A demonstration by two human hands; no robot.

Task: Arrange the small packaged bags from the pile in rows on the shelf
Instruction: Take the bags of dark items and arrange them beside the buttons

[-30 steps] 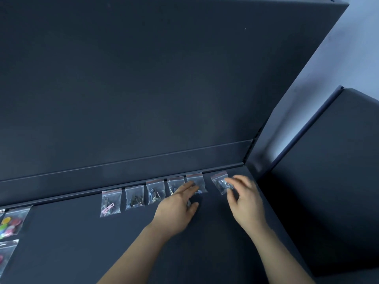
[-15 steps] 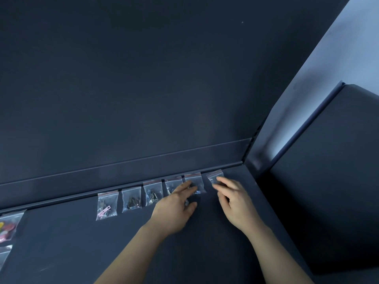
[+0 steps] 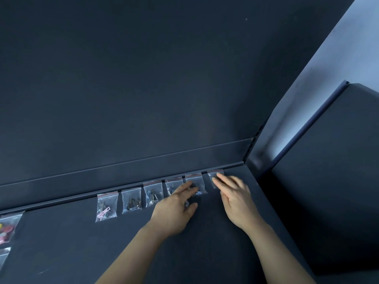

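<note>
On shelf (image 3: 61,253), flat left hand (image 3: 174,208) touches fifth bag (image 3: 195,178), right hand (image 3: 238,201) sixth bag (image 3: 213,173).

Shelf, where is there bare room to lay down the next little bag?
Bare along the back edge between the pink-zipper bag and the colourful bag at the left edge, and across the shelf in front of the row, left of the left hand. Crowded at back right: six bags sit close together, with the right hand on the last bag.
</note>
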